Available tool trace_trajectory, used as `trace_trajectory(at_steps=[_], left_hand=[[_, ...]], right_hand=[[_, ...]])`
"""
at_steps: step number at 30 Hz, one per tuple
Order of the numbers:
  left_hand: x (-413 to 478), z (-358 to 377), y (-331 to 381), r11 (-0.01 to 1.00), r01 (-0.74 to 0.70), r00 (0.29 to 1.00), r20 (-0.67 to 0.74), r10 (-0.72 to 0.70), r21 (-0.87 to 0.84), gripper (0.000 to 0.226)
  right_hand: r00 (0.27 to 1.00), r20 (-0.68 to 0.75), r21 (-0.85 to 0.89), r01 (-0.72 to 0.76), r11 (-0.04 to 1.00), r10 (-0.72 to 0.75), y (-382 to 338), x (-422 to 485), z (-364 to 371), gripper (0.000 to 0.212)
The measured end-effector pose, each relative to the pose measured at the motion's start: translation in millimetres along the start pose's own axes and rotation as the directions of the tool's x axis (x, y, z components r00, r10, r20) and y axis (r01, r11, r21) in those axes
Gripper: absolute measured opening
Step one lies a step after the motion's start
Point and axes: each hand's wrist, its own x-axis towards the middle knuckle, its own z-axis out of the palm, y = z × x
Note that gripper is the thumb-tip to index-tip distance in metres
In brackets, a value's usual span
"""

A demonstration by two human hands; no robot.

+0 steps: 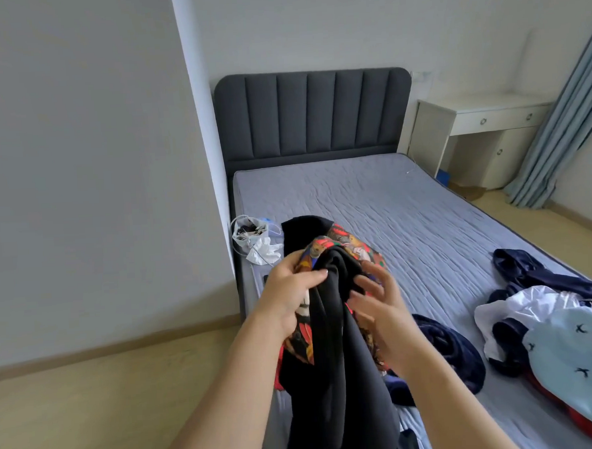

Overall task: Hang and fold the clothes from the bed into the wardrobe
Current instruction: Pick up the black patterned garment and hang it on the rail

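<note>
Gripping the black garment (332, 359) near its top, the left hand (284, 293) holds it above the near left edge of the bed (389, 192); the right hand (377, 302) is spread, fingers straight, against the cloth; with only one hand holding, the hanging weight may slide to the floor; the patterned fabric (350, 245) bunched in with it could tangle and spoil a fold.

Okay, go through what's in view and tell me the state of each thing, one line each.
Black garment with colourful printed lining: bunched, held up.
Left hand: grips that garment.
Right hand: fingers spread, at the fabric.
Grey quilted mattress: wrinkled.
Dark navy fleece garment: crumpled on the mattress.
Pale blue bird-print garment: crumpled, unfolded.
White drawstring bag: open.
White desk drawers: closed.
</note>
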Motion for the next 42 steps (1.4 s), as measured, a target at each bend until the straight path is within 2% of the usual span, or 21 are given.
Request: trace_trajectory(at_steps=[3,5,7,10,12,14,16,18,20,22,23,25,26,28,30,33,35,37,38,40,42], left_hand=[[-2,1,16,0.994,-0.045,0.992,0.113,0.056,-0.098,0.026],[-5,0,24,0.989,-0.055,0.982,0.172,0.078,-0.137,0.027],[-7,-5,30,0.988,-0.041,0.975,0.211,0.073,-0.151,0.03],[-12,-10,34,0.985,-0.002,0.968,0.247,0.045,-0.17,0.038],[-17,-11,33,0.983,0.034,0.962,0.271,0.016,-0.179,0.045],[-20,-10,29,0.982,0.07,0.947,0.321,-0.01,-0.175,0.046],[-22,-12,27,0.982,0.098,0.93,0.366,-0.034,-0.16,0.047],[-23,-19,28,0.987,0.106,0.916,0.399,-0.049,-0.123,0.049],[-23,-31,28,0.994,0.107,0.916,0.389,-0.098,-0.002,0.046],[-18,-42,18,0.964,0.101,0.942,0.287,-0.172,0.247,0.04],[-14,-44,10,0.919,0.111,0.968,0.169,-0.186,0.379,0.039],[-8,-45,-5,0.876,0.185,0.982,-0.112,-0.151,0.445,0.035],[-7,-42,-10,0.914,0.228,0.968,-0.179,-0.176,0.336,0.026],[-6,-32,-13,0.936,0.351,0.93,-0.118,-0.347,0.011,0.019],[-4,-26,-13,0.856,0.451,0.888,0.024,-0.46,-0.254,0.041],[-3,-16,-16,0.788,0.541,0.84,0.243,-0.485,-0.295,0.055],[-4,-6,-20,0.807,0.526,0.85,0.156,-0.503,-0.268,0.037],[-4,-2,-28,0.893,0.371,0.911,-0.085,-0.403,-0.253,0.02],[-3,-3,-29,0.931,0.293,0.931,-0.157,-0.33,-0.218,0.029],[-2,-4,-27,0.977,0.19,0.968,-0.149,-0.202,-0.093,0.038],[-1,-7,-21,0.991,0.132,0.988,-0.072,-0.134,-0.02,0.04]], right_hand=[[0.993,0.086,-0.319,-0.047,0.947,0.078,19,-6,-4,0.07],[0.979,0.144,-0.415,-0.07,0.907,0.142,26,-8,-5,0.078],[0.989,0.107,-0.432,-0.046,0.901,0.102,29,-7,-7,0.081],[0.998,-0.058,-0.284,-0.046,0.958,0.031,27,-1,-7,0.074],[0.995,-0.093,-0.238,-0.052,0.97,0.03,26,2,-7,0.071],[0.999,-0.02,-0.381,-0.041,0.924,0.036,30,6,-6,0.056],[0.998,-0.028,-0.466,-0.064,0.883,0.058,33,8,-2,0.028],[0.987,-0.158,-0.383,-0.093,0.919,0.035,30,11,-1,0.021],[0.95,-0.308,-0.176,-0.014,0.984,-0.042,16,16,-7,0.033],[0.925,-0.361,0.003,0.128,0.992,-0.118,-2,20,-11,0.037],[0.922,-0.351,0.06,0.196,0.979,-0.163,-10,21,-10,0.036],[0.928,-0.281,0.101,0.283,0.954,-0.246,-18,20,1,0.036],[0.939,-0.229,0.122,0.29,0.949,-0.257,-18,18,7,0.036],[0.971,-0.118,0.168,0.224,0.96,-0.206,-11,11,14,0.032],[0.991,0.014,0.138,0.13,0.982,-0.133,-3,4,14,0.031],[0.958,0.283,0.034,0.031,0.999,-0.04,1,-4,14,0.04],[0.902,0.429,-0.074,-0.014,0.997,0.044,-3,-6,11,0.041],[0.853,0.509,-0.216,-0.008,0.976,0.12,-11,-7,6,0.035],[0.851,0.505,-0.281,0.007,0.96,0.141,-15,-7,4,0.033],[0.92,0.381,-0.319,0.033,0.947,0.096,-20,-4,1,0.036],[0.998,0.053,-0.229,0.052,0.972,-0.041,-24,0,-3,0.034]])
